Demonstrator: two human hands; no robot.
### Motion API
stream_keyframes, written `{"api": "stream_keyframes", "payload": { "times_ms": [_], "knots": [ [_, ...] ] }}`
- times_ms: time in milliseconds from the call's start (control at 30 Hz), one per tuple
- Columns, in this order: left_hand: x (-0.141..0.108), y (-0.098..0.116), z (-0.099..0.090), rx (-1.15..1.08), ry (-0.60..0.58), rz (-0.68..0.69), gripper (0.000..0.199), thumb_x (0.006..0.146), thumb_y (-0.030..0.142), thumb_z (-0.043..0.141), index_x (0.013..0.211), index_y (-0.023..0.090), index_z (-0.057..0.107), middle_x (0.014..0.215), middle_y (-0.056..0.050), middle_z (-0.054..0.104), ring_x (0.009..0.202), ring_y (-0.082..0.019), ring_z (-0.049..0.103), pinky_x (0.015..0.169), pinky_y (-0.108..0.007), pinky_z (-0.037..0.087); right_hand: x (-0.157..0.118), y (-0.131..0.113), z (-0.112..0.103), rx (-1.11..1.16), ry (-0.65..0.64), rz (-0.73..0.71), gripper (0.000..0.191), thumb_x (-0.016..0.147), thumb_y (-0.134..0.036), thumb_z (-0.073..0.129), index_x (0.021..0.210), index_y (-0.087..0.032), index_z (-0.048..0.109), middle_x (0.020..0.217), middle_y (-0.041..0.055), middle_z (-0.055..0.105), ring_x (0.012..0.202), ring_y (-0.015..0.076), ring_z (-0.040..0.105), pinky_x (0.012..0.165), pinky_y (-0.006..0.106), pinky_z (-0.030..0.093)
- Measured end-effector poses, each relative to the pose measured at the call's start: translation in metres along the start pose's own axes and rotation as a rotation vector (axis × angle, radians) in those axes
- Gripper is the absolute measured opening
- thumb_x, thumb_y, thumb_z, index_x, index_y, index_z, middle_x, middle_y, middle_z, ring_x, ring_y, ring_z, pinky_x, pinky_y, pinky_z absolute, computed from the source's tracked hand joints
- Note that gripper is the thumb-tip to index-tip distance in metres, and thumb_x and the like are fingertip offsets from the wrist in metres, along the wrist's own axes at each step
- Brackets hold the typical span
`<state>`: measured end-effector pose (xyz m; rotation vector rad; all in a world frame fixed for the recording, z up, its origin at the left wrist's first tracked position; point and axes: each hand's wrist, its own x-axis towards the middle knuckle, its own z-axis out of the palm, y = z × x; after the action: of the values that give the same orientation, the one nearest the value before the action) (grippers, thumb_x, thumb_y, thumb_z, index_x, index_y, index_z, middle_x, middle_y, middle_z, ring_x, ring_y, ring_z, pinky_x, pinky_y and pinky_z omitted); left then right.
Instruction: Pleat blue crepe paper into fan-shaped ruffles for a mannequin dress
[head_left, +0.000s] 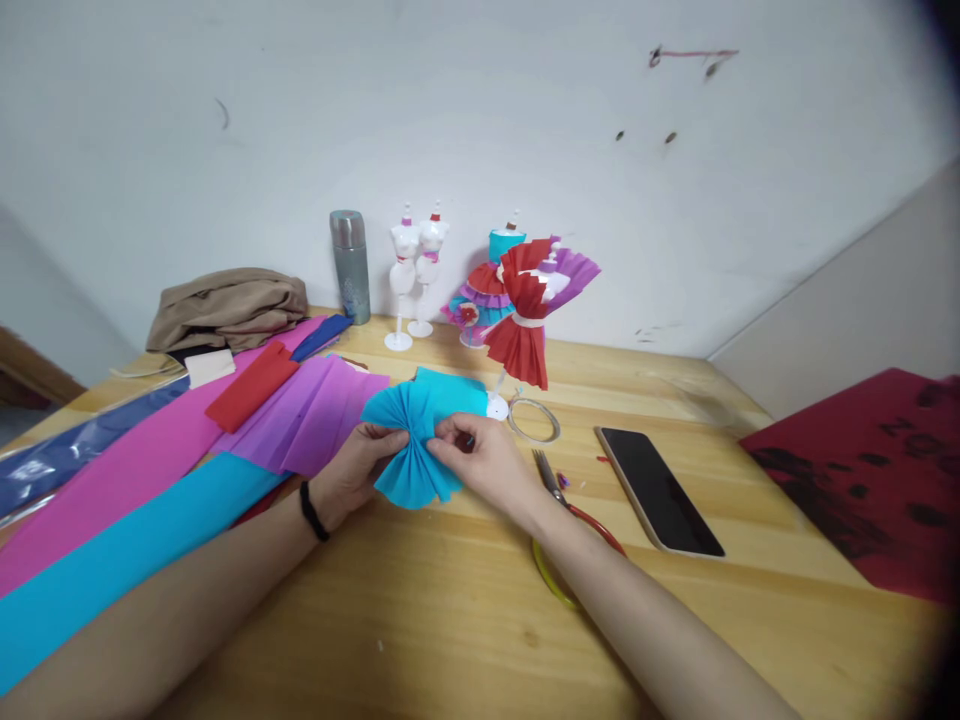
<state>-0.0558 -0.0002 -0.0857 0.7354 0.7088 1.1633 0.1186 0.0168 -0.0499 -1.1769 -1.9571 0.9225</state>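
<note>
Between my hands is a blue pleated paper fan (pixel 409 455), gathered at its middle and spread into folds. My left hand (pixel 369 462) pinches its left side, thumb near the gathered centre. My right hand (pixel 480 455) is closed at the right of the centre, its fingertips on the paper. Behind the fan lies more flat blue paper (pixel 454 385). Just beyond stands a mini dress form (pixel 551 285) wearing red and purple pleated paper tied with a pale band. A pair of scissors (pixel 550 475) lies under my right forearm, its handles partly hidden.
Pink, purple, red and blue paper sheets (pixel 142 470) cover the left side. Two bare white dress forms (pixel 405 275), a dressed one (pixel 491 285) and a flask (pixel 350 268) stand at the back. A wire coil (pixel 535 420) and a phone (pixel 660 490) lie right.
</note>
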Motion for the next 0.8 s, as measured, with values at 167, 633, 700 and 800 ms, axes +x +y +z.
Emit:
{"api": "stream_keyframes", "payload": {
  "times_ms": [167,633,700,800],
  "knots": [
    [0.0,-0.005,0.0,0.003,0.001,-0.009,0.032,0.062,0.03,0.084,0.086,0.012,0.074,0.084,-0.01,0.076,0.074,-0.023,0.072,0.074,-0.035,0.056,0.001,0.007,0.007,-0.028,0.045,-0.005,0.017,0.074,-0.025,0.055,0.057,-0.02,0.052,0.056,-0.0018,0.052,0.055,0.0129,0.047,0.054,0.026,0.035],
    [-0.002,0.003,-0.003,-0.038,-0.098,-0.027,0.039,0.062,0.033,0.085,0.093,0.013,0.075,0.09,-0.012,0.076,0.084,-0.028,0.072,0.081,-0.039,0.056,0.006,0.016,-0.001,0.179,0.041,0.031,0.021,0.077,-0.035,0.053,0.066,-0.019,0.06,0.062,0.0009,0.055,0.061,0.0146,0.048,0.059,0.027,0.038],
    [-0.002,0.004,-0.003,-0.037,-0.134,-0.02,0.04,0.063,0.034,0.084,0.096,0.013,0.074,0.092,-0.012,0.076,0.086,-0.029,0.072,0.08,-0.039,0.056,0.006,0.014,-0.002,0.226,-0.006,0.043,0.025,0.076,-0.038,0.053,0.061,-0.02,0.056,0.058,-0.0006,0.05,0.058,0.0136,0.044,0.056,0.026,0.035],
    [-0.002,0.004,-0.003,-0.033,-0.138,-0.01,0.038,0.064,0.033,0.083,0.094,0.013,0.074,0.091,-0.012,0.076,0.088,-0.029,0.072,0.081,-0.039,0.056,0.004,0.011,-0.001,0.241,-0.048,0.048,0.028,0.075,-0.041,0.055,0.057,-0.019,0.053,0.056,-0.0019,0.046,0.056,0.012,0.04,0.054,0.026,0.033]
  ]
}}
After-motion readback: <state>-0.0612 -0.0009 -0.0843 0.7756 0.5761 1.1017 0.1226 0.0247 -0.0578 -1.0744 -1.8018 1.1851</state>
